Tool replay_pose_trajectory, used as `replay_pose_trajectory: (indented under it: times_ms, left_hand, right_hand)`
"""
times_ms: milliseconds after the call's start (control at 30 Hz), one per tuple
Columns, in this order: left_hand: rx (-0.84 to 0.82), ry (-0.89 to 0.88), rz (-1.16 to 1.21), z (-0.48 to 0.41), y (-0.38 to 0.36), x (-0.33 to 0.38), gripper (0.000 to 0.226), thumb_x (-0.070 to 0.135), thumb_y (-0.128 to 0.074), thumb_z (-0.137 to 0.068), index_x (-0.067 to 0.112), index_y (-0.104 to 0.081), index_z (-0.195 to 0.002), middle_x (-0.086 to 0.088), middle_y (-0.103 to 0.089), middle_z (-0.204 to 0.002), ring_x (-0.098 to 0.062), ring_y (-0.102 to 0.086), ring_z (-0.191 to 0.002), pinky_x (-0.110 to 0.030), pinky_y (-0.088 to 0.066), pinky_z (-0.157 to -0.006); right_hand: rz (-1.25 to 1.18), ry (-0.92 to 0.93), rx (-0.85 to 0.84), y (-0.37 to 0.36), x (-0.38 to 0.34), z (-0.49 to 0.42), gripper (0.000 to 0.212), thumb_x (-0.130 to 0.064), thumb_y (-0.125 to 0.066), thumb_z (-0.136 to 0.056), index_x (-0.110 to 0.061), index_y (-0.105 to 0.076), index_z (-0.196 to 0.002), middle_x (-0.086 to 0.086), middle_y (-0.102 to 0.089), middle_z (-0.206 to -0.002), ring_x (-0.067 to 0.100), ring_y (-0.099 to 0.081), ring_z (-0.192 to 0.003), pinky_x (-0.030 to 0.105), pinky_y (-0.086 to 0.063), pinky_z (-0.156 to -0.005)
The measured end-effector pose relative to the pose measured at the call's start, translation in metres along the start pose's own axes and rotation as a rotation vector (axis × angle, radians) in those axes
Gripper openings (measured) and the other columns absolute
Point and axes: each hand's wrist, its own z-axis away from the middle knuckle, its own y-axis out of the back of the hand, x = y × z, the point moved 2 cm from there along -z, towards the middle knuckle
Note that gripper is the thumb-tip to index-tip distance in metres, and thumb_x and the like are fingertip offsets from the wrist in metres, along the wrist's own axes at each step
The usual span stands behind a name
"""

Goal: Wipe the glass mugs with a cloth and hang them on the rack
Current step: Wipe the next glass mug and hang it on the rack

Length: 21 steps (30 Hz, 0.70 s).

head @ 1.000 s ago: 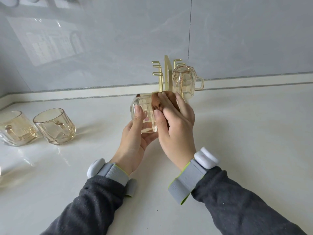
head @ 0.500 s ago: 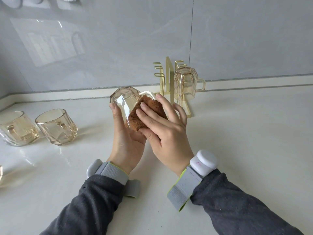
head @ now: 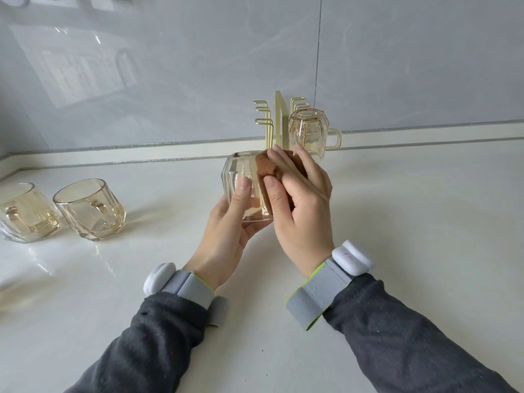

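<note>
My left hand (head: 226, 234) grips an amber glass mug (head: 241, 177) from below, held upright above the counter. My right hand (head: 300, 205) pinches a brown cloth (head: 266, 167) over the mug's rim, thumb outside and fingers over the top. Behind them stands a gold wire rack (head: 279, 120) with one mug (head: 310, 134) hanging upside down on its right side, handle pointing right. Two more amber mugs, one (head: 90, 212) and another (head: 25, 212), stand upright at the left of the counter.
The white counter (head: 411, 222) runs back to a low ledge and a glossy grey wall (head: 397, 58). The rack's left hooks (head: 262, 112) carry nothing. Both wrists wear grey straps with white sensors.
The mug has been turned from tilted, base facing me, back to upright. The cloth has moved from its outer side to its rim, and both hands shifted slightly right.
</note>
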Motion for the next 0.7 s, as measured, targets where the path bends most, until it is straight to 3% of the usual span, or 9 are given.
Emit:
replay_pose_trajectory:
  times_ms: [167, 333, 500, 567, 633, 700]
  left_hand:
    - [-0.034, 0.019, -0.005, 0.0, 0.0, -0.002, 0.075, 0.064, -0.064, -0.086, 0.005, -0.064, -0.132, -0.022, -0.064, -0.113, -0.027, -0.07, -0.094, -0.031, -0.058, -0.087]
    - [0.034, 0.009, 0.046, -0.001, 0.001, 0.0, 0.082, 0.066, -0.063, -0.084, 0.004, -0.06, -0.138, -0.018, -0.064, -0.113, -0.024, -0.072, -0.095, -0.034, -0.06, -0.089]
    - [0.105, 0.037, 0.103, 0.001, 0.004, 0.004, 0.079, 0.077, -0.057, -0.082, 0.019, -0.068, -0.134, -0.017, -0.068, -0.135, -0.033, -0.068, -0.123, -0.041, -0.055, -0.106]
    - [0.147, 0.039, 0.158, 0.002, 0.004, 0.008, 0.075, 0.075, -0.046, -0.09, 0.018, -0.067, -0.135, -0.011, -0.071, -0.133, -0.029, -0.068, -0.124, -0.038, -0.054, -0.106]
    - [0.216, 0.044, 0.244, 0.002, 0.007, 0.01, 0.074, 0.072, -0.039, -0.096, 0.015, -0.065, -0.135, -0.007, -0.074, -0.127, -0.023, -0.071, -0.119, -0.034, -0.055, -0.1]
    - [0.296, 0.041, 0.298, 0.001, 0.009, 0.011, 0.077, 0.072, -0.042, -0.095, 0.012, -0.061, -0.138, -0.007, -0.075, -0.124, -0.021, -0.074, -0.113, -0.032, -0.057, -0.096]
  right_hand:
    - [-0.036, -0.074, -0.03, 0.001, 0.0, -0.001, 0.039, -0.029, -0.048, -0.102, -0.01, -0.066, -0.131, -0.001, -0.063, -0.139, 0.022, -0.044, -0.141, 0.039, -0.029, -0.116]
    - [-0.001, -0.008, -0.067, -0.002, 0.0, 0.002, 0.039, -0.03, -0.05, -0.101, -0.007, -0.068, -0.126, 0.001, -0.061, -0.141, 0.024, -0.042, -0.143, 0.046, -0.031, -0.115]
    - [-0.008, 0.101, -0.124, -0.007, -0.002, 0.006, 0.04, -0.028, -0.052, -0.101, -0.009, -0.064, -0.134, 0.002, -0.061, -0.142, 0.027, -0.042, -0.144, 0.053, -0.033, -0.113]
    - [-0.021, 0.14, -0.164, -0.01, -0.004, 0.009, 0.039, -0.027, -0.052, -0.1, -0.01, -0.066, -0.132, 0.002, -0.063, -0.139, 0.03, -0.044, -0.142, 0.056, -0.035, -0.111]
    - [-0.062, 0.168, -0.199, -0.012, -0.004, 0.011, 0.037, -0.025, -0.052, -0.099, -0.009, -0.069, -0.128, 0.003, -0.065, -0.136, 0.031, -0.047, -0.14, 0.053, -0.034, -0.112]
    - [-0.113, 0.166, -0.226, -0.011, -0.004, 0.012, 0.035, -0.024, -0.052, -0.098, -0.009, -0.072, -0.124, 0.003, -0.068, -0.132, 0.029, -0.05, -0.137, 0.042, -0.034, -0.114]
